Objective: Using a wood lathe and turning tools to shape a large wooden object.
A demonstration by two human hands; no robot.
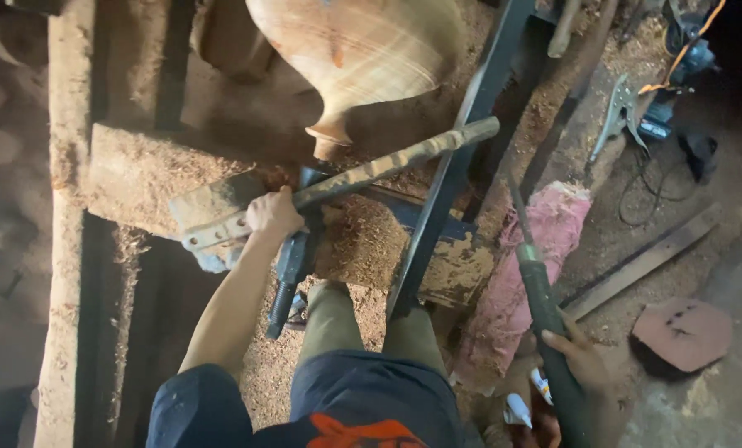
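Dark shorts (338,398) foreground; left hand (273,214) grips the lathe lever (392,163) under a wooden vase (358,50), right hand (583,361) closed on a chisel (545,299), seemingly mid-adjustment

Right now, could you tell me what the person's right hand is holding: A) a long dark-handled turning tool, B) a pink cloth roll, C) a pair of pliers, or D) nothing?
A: the right hand is closed around the dark handle of a long turning tool, beside the pink cloth roll.

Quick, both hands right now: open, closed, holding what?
Left hand: closed on the long tool handle at the rest.
Right hand: closed around a dark chisel handle.
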